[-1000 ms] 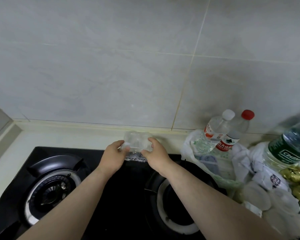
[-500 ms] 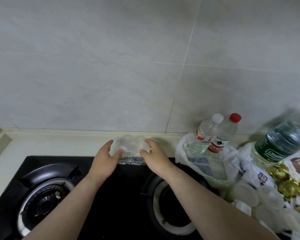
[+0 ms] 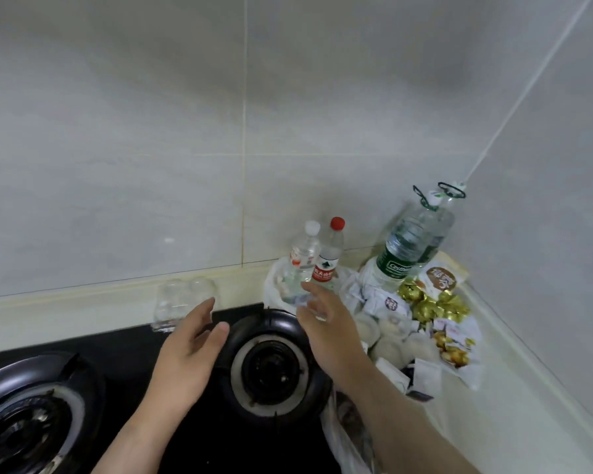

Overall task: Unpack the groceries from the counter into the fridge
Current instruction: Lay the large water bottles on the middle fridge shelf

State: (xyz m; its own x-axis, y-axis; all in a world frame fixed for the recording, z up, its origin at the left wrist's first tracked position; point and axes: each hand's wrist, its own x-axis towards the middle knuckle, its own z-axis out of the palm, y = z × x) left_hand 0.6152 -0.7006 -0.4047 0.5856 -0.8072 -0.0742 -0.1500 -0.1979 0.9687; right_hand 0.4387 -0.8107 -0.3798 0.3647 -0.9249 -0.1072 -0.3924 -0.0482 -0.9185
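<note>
Fig.: Both hands empty & apart over the gas hob, groceries at the rt. corner of the counter.
L. hand has its fingers straight and loosely spread, fingertips in front of the rt. edge of the clear plastic container; contact can't be told. The container stands at the hob's back edge, near the tiled wall. R. hand is also slack-fingered, holding nothing, above the rt. burner and in front of the white plastic bag. Upright in the bag: white-cap bottle touching red-cap bottle. Further rt.: two lg. green-label bottles, gold-wrapped sweets, snack packet.
</note>
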